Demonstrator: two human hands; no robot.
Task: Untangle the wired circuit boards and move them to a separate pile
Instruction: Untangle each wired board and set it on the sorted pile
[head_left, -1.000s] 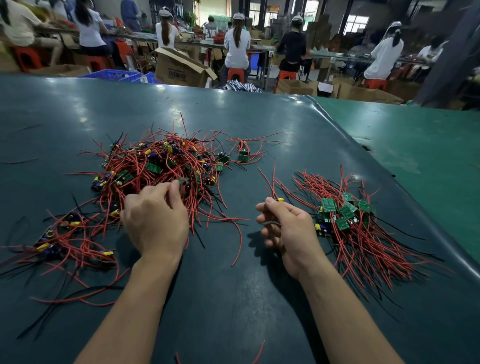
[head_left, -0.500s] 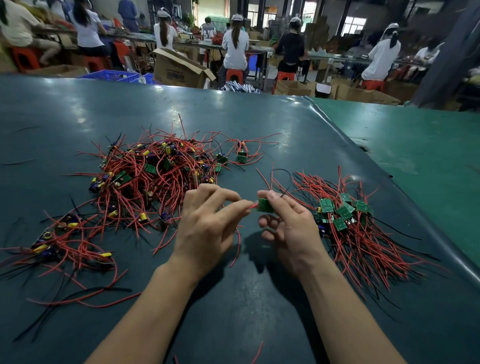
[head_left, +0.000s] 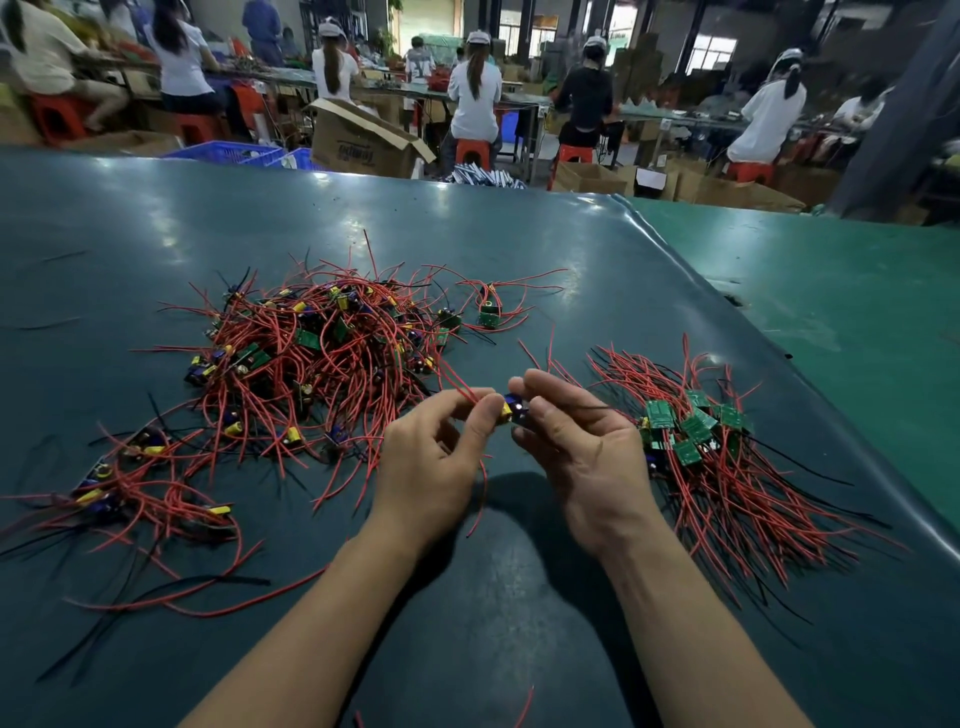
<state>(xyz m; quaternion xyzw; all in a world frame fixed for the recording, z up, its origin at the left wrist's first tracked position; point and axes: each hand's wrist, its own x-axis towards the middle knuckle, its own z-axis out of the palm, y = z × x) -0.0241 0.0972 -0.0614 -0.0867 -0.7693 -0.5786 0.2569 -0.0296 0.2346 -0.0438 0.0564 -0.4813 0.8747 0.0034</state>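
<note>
A tangled heap of small green circuit boards with red and black wires (head_left: 332, 358) lies left of centre on the dark green table. A sorted pile of boards (head_left: 691, 431) with wires fanned toward me lies at the right. Between the two, a single circuit board (head_left: 513, 408) with yellow and blue parts is held just above the table. My left hand (head_left: 436, 457) pinches its red wires beside the board. My right hand (head_left: 576, 447) pinches the board itself with thumb and fingers.
A smaller clump of wired boards (head_left: 124, 488) lies at the near left, with loose black and red wires trailing around it. One lone board (head_left: 488, 314) sits behind the main heap. The mat's raised edge (head_left: 810, 384) runs along the right. People sit at benches beyond the table.
My left hand left the tangled heap and came right to meet my right hand. A board is now held between both hands, turned so its yellow and blue parts show.
</note>
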